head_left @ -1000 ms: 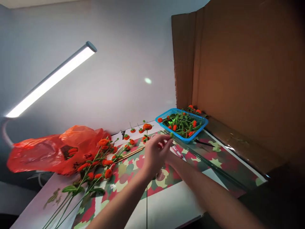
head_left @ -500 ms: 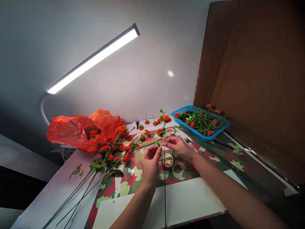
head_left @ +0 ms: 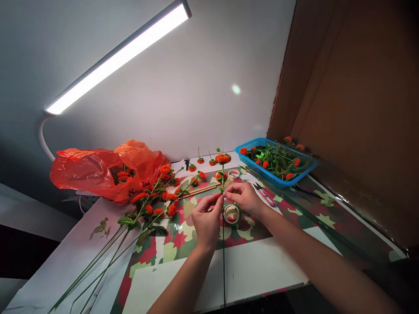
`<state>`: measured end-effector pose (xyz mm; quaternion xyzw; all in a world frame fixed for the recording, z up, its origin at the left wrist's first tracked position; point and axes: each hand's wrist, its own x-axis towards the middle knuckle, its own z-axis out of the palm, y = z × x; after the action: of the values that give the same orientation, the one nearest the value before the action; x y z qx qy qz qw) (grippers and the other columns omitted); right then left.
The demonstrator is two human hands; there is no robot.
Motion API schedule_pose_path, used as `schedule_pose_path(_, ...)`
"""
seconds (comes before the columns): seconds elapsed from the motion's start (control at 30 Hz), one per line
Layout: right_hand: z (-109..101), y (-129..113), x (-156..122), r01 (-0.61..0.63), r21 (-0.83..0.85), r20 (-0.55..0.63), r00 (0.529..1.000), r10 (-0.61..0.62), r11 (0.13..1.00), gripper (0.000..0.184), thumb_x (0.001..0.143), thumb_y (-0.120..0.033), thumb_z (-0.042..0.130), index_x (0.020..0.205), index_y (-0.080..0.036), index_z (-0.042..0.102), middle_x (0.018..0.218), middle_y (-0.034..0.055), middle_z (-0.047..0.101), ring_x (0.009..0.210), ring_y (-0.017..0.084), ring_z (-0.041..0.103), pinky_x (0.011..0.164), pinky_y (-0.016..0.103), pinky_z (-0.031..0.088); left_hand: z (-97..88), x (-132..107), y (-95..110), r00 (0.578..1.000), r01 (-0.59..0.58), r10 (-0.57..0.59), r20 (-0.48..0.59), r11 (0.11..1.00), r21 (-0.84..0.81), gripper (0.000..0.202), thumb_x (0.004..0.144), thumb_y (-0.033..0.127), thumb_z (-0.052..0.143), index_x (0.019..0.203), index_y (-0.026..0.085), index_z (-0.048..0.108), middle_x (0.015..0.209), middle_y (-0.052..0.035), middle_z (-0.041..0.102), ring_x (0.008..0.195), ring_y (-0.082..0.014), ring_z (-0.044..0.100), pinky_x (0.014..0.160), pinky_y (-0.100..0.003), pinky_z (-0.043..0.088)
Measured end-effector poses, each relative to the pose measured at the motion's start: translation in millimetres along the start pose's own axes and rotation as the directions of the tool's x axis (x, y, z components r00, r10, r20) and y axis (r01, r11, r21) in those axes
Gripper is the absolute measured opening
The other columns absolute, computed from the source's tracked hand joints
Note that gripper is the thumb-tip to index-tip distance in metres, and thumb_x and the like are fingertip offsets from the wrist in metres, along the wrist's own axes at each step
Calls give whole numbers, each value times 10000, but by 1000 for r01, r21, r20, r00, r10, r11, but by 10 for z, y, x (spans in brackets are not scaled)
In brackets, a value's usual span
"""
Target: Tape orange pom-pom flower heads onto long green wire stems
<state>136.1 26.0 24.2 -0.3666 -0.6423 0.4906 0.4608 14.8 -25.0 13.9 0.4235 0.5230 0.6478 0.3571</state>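
Observation:
An artificial flower stem with orange fuzzy blooms stands upright in the middle, its long thin end running down past the table's front edge. My left hand pinches it just below the lower bloom, thumb and fingertips together. From the other side my right hand closes its fingertips on the same spot, almost touching the left. A small green leaf sits against the stem at the fingertips. Close below my right hand is a roll of green tape; whether a strip from it is in my fingers is hidden.
Several finished flower stems lie at left beside a red plastic bag. A blue basket of flowers stands back right, near pink-handled snips. Behind my hands are wooden sticks and a white tape roll. A lamp hangs above.
My two hands have come together at the stem, and the small leaf has gone from beside it to against it. The top bloom has turned. The view has shifted slightly.

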Motion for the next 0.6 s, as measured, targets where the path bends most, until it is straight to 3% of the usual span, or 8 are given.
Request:
schedule_pose_path(0.23,20,-34,-27,60,-68,-20,998,-61,996,187,715,-327,627,668,-151,674,651,18,600,659,143,523,655,285,417,-20,25,-4,999,6,-6,-50,1000,-2,259,642,336,715,827,156,719,743,-49,691,656,-161,618,574,-264,504)
schedule_pose_path(0.6,15,-6,-22,53,-70,-64,996,-58,996,140,716,-268,622,676,-151,685,677,31,617,681,149,542,667,287,427,-20,-10,-49,997,-19,22,80,999,-47,247,657,297,714,874,179,711,851,-51,687,740,-171,627,615,-278,538)
